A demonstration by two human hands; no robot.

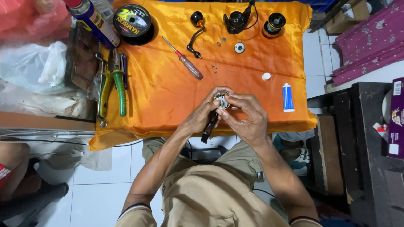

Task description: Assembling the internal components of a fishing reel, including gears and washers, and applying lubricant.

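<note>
Both hands grip the reel body (219, 102) above the near edge of the orange cloth (168, 96). The left hand (201, 117) clasps its stem; right hand (248, 120) fingertips pinch the exposed gear. Rigid, probably greasy: hold the stem.

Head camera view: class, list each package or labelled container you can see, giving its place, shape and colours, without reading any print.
Spray can: top left, blue and yellow cylinder, red cap.
Round line spool: top left on the orange cloth, black with a printed label.
Small tube: right side of the cloth, blue with white cap.
Purple box: far right edge, white label patches.
</note>
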